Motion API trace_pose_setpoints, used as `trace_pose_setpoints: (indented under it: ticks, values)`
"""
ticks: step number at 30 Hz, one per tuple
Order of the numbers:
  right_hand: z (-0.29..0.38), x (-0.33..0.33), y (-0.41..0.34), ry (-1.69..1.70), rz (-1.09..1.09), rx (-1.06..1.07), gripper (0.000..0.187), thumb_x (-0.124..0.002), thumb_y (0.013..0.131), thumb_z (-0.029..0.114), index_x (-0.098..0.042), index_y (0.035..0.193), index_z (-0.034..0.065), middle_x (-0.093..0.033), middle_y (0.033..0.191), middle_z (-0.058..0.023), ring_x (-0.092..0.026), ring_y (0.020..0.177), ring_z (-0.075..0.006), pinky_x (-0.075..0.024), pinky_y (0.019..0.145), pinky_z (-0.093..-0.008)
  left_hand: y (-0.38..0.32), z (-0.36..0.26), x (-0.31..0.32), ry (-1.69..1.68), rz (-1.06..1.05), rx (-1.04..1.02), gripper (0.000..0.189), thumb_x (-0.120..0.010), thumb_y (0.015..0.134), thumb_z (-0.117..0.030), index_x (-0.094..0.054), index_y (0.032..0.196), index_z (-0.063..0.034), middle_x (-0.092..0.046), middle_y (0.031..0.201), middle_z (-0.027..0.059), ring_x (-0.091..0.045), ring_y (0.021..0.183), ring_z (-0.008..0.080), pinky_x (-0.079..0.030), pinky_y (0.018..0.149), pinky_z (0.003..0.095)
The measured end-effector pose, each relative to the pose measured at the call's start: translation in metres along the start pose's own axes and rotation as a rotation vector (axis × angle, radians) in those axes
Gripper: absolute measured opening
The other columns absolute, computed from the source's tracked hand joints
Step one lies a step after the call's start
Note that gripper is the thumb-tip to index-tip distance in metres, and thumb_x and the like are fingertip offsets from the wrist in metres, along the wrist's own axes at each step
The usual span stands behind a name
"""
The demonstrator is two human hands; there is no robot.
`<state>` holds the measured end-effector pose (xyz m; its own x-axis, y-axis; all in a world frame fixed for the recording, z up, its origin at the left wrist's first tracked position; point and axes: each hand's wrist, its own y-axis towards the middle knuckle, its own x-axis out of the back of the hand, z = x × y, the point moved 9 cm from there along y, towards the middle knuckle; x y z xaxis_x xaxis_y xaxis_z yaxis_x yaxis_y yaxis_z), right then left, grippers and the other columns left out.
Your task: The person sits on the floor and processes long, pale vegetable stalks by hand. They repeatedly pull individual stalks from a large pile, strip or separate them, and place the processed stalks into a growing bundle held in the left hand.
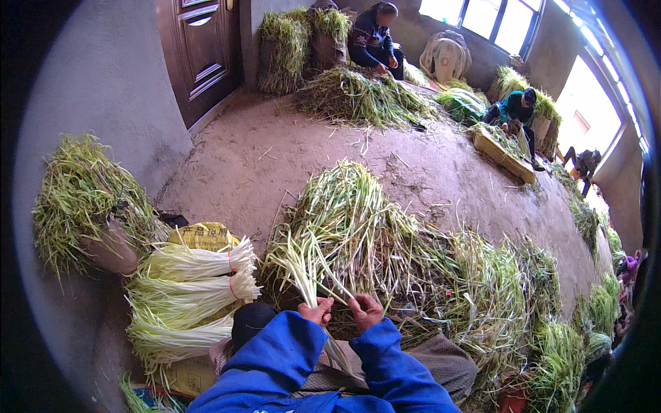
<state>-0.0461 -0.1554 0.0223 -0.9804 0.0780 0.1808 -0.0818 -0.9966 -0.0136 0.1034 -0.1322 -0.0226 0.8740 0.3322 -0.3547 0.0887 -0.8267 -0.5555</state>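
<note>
My left hand (316,311) is closed around a small bunch of pale, leafy stalks (304,268) that look like blanched chives. The bunch's leaf ends fan out ahead of me, and its other ends (338,356) hang over my lap. Close beside it, my right hand (365,312) pinches a few single stalks (333,276) that lean away from the bunch. Just past both hands lies a large heap of untidy green and withered stalks (356,222). To my left, several pale bundles (181,289), two showing red bands, lie on a yellow woven sack (201,233).
A stuffed sack topped with greens (111,242) stands by the left wall. Other heaps (366,95) lie across the floor. One person (372,38) sits at the back, another (516,111) at right beside a yellow padded block (501,155). A brown door (204,51) is at upper left.
</note>
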Motion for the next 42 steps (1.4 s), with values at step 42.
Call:
trace_pose_setpoints:
  ticks: [42]
  values:
    - [-0.164, 0.059, 0.127, -0.788, 0.231, -0.163, 0.02, -0.061, 0.067, 0.021, -0.056, 0.079, 0.0051, -0.056, 0.073, -0.0124, -0.054, 0.068, -0.0252, -0.0431, 0.061, -0.0321, 0.008, 0.005, -0.026, -0.526, 0.156, 0.245, 0.014, -0.051, 0.078, -0.014, -0.046, 0.086, -0.0042, -0.042, 0.058, 0.001, -0.051, 0.054, 0.0168, -0.049, 0.053, 0.0333]
